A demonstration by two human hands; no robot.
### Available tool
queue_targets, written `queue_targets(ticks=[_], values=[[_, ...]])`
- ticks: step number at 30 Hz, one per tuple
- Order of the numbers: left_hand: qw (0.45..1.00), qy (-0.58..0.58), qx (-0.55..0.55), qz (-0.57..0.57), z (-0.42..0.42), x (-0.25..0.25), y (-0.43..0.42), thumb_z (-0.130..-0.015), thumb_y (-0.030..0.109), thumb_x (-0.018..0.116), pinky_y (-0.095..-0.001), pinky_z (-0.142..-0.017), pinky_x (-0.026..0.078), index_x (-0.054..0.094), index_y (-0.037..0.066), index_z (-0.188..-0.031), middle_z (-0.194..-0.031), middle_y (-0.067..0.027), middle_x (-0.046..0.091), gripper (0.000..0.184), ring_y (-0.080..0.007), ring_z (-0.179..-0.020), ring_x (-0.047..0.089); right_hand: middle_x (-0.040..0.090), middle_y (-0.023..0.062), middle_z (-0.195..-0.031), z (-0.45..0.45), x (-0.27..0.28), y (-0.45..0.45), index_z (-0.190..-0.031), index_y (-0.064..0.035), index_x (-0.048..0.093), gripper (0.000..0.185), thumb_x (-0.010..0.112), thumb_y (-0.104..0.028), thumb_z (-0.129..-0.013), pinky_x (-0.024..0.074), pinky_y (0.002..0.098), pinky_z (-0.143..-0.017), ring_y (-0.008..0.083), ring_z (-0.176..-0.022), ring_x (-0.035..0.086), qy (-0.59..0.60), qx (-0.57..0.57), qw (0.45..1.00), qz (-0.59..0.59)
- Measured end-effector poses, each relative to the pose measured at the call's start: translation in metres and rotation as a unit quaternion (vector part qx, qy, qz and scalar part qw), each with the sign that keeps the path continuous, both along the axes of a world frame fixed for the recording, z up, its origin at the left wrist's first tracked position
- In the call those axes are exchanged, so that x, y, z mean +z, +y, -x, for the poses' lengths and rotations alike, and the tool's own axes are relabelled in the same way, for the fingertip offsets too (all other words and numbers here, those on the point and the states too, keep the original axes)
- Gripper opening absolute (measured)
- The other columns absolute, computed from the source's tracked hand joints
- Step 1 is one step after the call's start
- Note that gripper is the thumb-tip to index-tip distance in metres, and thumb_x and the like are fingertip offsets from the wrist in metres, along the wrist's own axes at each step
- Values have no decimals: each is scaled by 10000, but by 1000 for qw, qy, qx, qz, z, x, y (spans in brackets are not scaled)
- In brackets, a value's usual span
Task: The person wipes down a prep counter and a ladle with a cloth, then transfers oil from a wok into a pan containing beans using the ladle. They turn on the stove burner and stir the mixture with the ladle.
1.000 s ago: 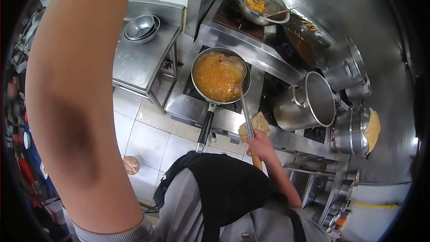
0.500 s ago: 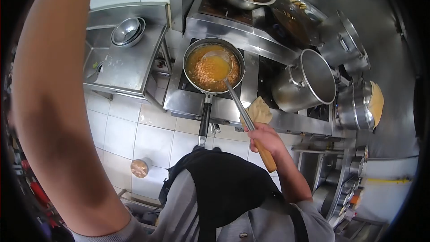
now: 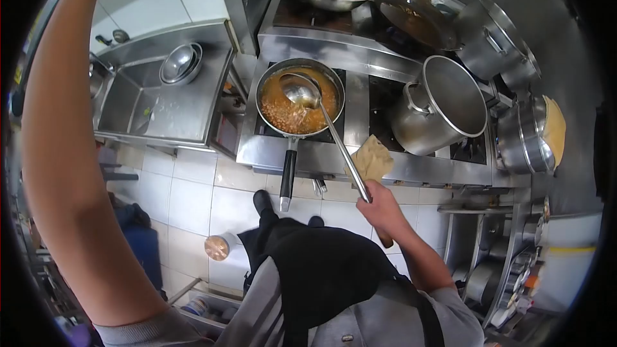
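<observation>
My right hand (image 3: 379, 204) is closed around the handle of a long metal ladle (image 3: 339, 138), near its wooden end. The ladle's bowl is tilted over the frying pan (image 3: 289, 207), with a little liquid at its edge. Orange-brown broth with small pieces (image 3: 283, 112) fills the pan, which sits on a burner. A tan cloth (image 3: 373, 158) lies at the stove's front edge, just beyond my right hand. My left forearm rises along the left side, and its hand is outside the picture.
A large steel pot (image 3: 421, 130) stands right of the pan. Behind are a steel bowl with a strainer (image 3: 366, 1) and a dark wok (image 3: 418, 22). Steel bowls (image 3: 182, 64) rest beside the sink (image 3: 128, 99) at left. A round container (image 3: 217, 248) stands on the floor.
The ladle's bowl, earlier full of broth, is now lifted and tipped, mostly emptied. The view has shifted, showing more of the sink at left.
</observation>
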State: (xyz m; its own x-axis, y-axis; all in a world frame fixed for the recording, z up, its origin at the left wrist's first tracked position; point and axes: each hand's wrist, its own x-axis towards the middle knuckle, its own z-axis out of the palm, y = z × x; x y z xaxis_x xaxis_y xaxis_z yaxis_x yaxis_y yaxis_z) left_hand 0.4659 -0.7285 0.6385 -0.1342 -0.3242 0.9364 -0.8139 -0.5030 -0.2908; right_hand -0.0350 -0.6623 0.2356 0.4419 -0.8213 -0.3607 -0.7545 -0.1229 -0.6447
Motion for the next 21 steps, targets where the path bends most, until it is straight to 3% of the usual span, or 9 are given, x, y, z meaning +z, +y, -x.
queue_targets(ticks=[4, 8, 10, 14, 17, 19, 20, 21], values=[[985, -15, 118, -122, -6, 12, 1, -1092, 452, 415, -289, -556, 592, 659, -3, -1087, -818, -109, 674, 517, -199, -637, 659, 692, 290, -881, -7, -11, -24, -1060, 11, 588, 255, 629, -134, -853, 529, 561, -771, 475, -861, 686, 9, 9, 992, 129], [986, -120, 67, -95, -17, 11, 3, -1088, 423, 425, -301, -520, 575, 680, 27, -1019, -707, -67, 637, 477, -184, -583, 621, 689, 292, -841, -19, -26, -54, -1047, 15, 589, 239, 629, -115, -850, 544, 560, -766, 476, -827, 688, 42, 6, 984, 175], [980, 82, 109, -142, -25, 13, 3, -1004, 479, 543, -390, -948, 523, 661, 179, -1318, -1227, -89, 729, 450, -317, -1143, 684, 694, 288, -843, -23, -32, -63, -1046, 19, 593, 234, 626, -94, -844, 548, 556, -783, 479, -830, 687, 82, 9, 981, 177], [989, 106, 55, -83, -47, 10, -5, -978, 611, 470, -430, -972, 514, 661, 167, -1301, -1201, -70, 735, 581, -305, -1160, 667, 687, 298, -851, -27, -38, -53, -1054, 24, 591, 250, 640, -96, -840, 547, 551, -780, 481, -832, 689, 74, -18, 984, 162], [980, 25, 130, -147, -64, 14, -7, -967, 620, 495, -400, -954, 525, 663, 175, -1310, -1236, -77, 728, 587, -303, -1141, 685, 675, 313, -861, -29, -35, -31, -1034, 48, 591, 255, 647, -103, -835, 555, 526, -781, 477, -826, 688, 4, -22, 991, 132], [990, -106, 62, -63, -38, 4, -5, -1082, 434, 451, -314, -526, 578, 691, 61, -981, -660, -63, 627, 455, -178, -592, 626, 656, 267, -781, -36, -29, -17, -978, 61, 582, 225, 645, -117, -855, 566, 488, -696, 414, -720, 700, -29, -32, 997, 63], [990, -103, 67, -63, -39, 5, -6, -1082, 434, 451, -314, -526, 578, 691, 61, -981, -660, -63, 627, 455, -178, -592, 626, 656, 267, -781, -41, -20, -13, -978, 61, 582, 225, 645, -117, -855, 566, 488, -696, 414, -720, 700, -28, -27, 997, 63], [995, -61, 49, -65, -39, 7, -7, -1079, 488, 432, -327, -534, 583, 685, 74, -1006, -689, -76, 652, 491, -186, -608, 646, 630, 214, -741, -48, -4, -7, -944, 55, 574, 205, 645, -123, -871, 558, 458, -643, 361, -665, 690, -44, -72, 995, -49]])
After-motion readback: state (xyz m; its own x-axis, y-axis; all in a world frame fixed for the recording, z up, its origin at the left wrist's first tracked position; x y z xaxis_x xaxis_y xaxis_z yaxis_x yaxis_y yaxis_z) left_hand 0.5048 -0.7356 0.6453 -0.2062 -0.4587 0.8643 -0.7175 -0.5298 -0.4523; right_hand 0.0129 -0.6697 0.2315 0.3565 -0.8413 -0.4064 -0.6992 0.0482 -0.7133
